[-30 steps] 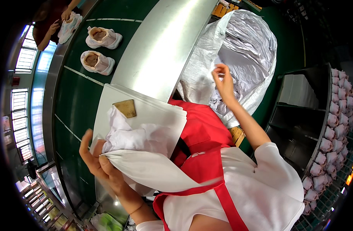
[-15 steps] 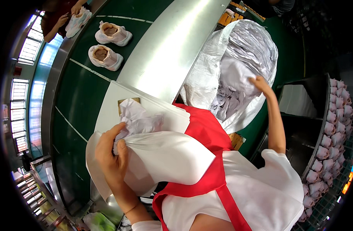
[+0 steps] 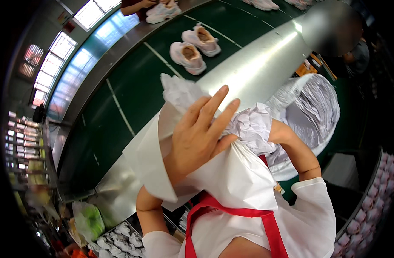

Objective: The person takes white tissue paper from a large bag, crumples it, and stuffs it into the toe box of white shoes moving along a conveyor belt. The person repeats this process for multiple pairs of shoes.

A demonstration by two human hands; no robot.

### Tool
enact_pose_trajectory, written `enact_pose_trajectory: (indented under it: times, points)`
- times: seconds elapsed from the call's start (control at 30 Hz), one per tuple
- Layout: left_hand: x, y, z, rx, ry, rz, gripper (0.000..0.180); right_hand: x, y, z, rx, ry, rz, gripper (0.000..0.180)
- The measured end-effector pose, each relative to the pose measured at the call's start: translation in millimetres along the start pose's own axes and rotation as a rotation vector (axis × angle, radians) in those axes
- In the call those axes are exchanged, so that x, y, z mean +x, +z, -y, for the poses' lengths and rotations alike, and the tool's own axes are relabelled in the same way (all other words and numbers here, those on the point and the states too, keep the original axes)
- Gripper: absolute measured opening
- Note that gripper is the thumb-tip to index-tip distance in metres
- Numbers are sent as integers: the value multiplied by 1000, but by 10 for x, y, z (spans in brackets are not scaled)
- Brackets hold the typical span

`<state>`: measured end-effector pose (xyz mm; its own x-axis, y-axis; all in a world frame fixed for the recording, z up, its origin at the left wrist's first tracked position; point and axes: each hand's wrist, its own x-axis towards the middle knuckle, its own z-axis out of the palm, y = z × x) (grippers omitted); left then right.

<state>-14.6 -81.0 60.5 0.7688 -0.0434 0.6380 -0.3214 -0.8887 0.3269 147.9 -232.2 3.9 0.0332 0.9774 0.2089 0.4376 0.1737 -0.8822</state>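
My left hand point(image 3: 201, 133) is held with its fingers spread over gathered white paper, and nothing is gripped in it. My right hand point(image 3: 278, 131) is closed on a crumpled wad of white paper point(image 3: 253, 124); the wad hides most of its fingers. Below both hands a large white paper sheet point(image 3: 248, 176) puckers and hangs over my red apron. A stiff white sheet point(image 3: 147, 157) curls around my left wrist. Past my left hand lies another crumpled paper point(image 3: 180, 91).
Two pale sneakers point(image 3: 187, 56) stand on the green conveyor belt point(image 3: 132, 86), beside a metal counter point(image 3: 253, 64). A white sack point(image 3: 330, 129) at right holds many paper sheets. A shoe rack point(image 3: 369, 206) stands far right, crumpled papers point(image 3: 119, 241) lower left. Another person point(image 3: 132, 7) handles a shoe.
My right hand has come from the sack to the paper near my left hand. My left hand has let go and spread its fingers. The view has turned.
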Motion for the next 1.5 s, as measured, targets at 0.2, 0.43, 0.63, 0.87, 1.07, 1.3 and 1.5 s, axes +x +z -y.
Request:
enact_pose_trajectory:
  times: [0.2,0.43,0.63,0.87,1.07,1.3,1.5]
  points:
    - [-258,-270,129,144,-252,-34,23,544,-68,332,1,142,122,49]
    - [-454,-644,346,519,-506,-319,34,651,-260,545,-291,45,-689,37]
    - [-418,-585,261,496,-446,-373,20,474,848,1012,-457,-399,-381,100]
    - [-525,-471,281,-1032,-450,-607,58,1000,998,489,316,-114,-128,107]
    - [-435,-374,266,-362,-535,-663,93,1077,824,364,263,68,-251,73]
    - [-834,-214,250,-692,-1026,188,107,1108,708,454,440,147,-299,62]
    - [-1243,-48,429,-326,-833,60,100,909,388,677,201,39,-450,58]
